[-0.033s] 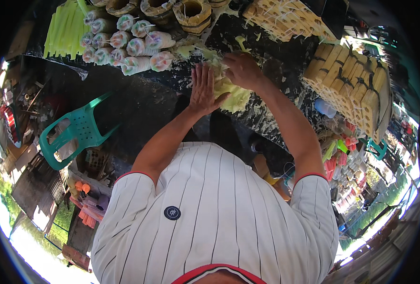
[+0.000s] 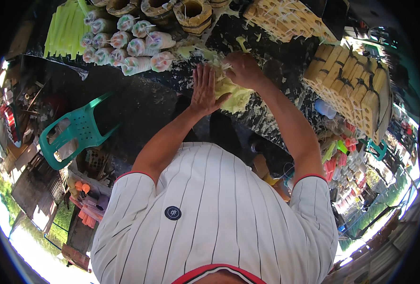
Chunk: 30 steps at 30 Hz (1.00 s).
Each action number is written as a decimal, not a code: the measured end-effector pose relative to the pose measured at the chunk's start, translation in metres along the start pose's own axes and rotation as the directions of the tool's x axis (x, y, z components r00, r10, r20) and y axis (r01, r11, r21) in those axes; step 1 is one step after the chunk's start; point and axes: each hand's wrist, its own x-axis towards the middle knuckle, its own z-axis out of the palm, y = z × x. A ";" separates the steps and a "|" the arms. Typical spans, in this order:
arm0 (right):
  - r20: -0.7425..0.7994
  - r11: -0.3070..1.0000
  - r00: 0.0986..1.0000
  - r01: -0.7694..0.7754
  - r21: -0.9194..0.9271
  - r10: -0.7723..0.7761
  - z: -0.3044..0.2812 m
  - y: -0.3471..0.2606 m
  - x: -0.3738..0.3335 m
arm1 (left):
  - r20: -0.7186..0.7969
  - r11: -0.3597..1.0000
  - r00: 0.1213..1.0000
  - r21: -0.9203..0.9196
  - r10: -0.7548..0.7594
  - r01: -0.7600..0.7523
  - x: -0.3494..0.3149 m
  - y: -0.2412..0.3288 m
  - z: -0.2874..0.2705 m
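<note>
A crumpled pale-yellow mass, waxy in look, (image 2: 236, 98) lies on the dark, scrap-strewn work table (image 2: 285, 64) in front of me. My left hand (image 2: 204, 90) rests flat along its left edge, fingers straight and pointing away from me, thumb spread to the right. On the far right part of the mass sits my right hand (image 2: 244, 70), its fingers curled down and closed. What those fingers grip, if anything, is hidden beneath them. Loose yellow flakes (image 2: 186, 50) lie beyond my left fingertips.
Several wrapped white rolls with coloured ends (image 2: 136, 47) are stacked at the far left, beside yellow-green strips (image 2: 65, 31). Hollow pots (image 2: 191, 16) stand behind them. Bundled pale tubes (image 2: 347, 80) sit on the right. A green plastic chair (image 2: 75, 130) stands at left.
</note>
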 end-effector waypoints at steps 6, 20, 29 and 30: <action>-0.164 0.982 0.971 -0.184 -0.040 0.176 0.012 -0.013 0.022 | -0.166 0.998 0.986 -0.059 -0.031 0.021 0.006 -0.014 -0.011; -0.086 0.891 0.949 -0.249 0.380 0.302 -0.027 -0.004 -0.019 | -0.130 0.979 0.971 -0.068 -0.199 0.192 0.017 -0.047 -0.042; -0.490 0.791 0.695 -0.612 -0.018 0.527 0.004 -0.047 -0.092 | 0.355 0.970 0.926 0.151 0.129 -0.193 -0.002 -0.052 -0.071; -0.487 0.677 0.572 -0.734 0.056 0.660 0.009 -0.030 -0.101 | 0.341 0.967 0.930 0.160 0.135 -0.199 0.000 -0.052 -0.066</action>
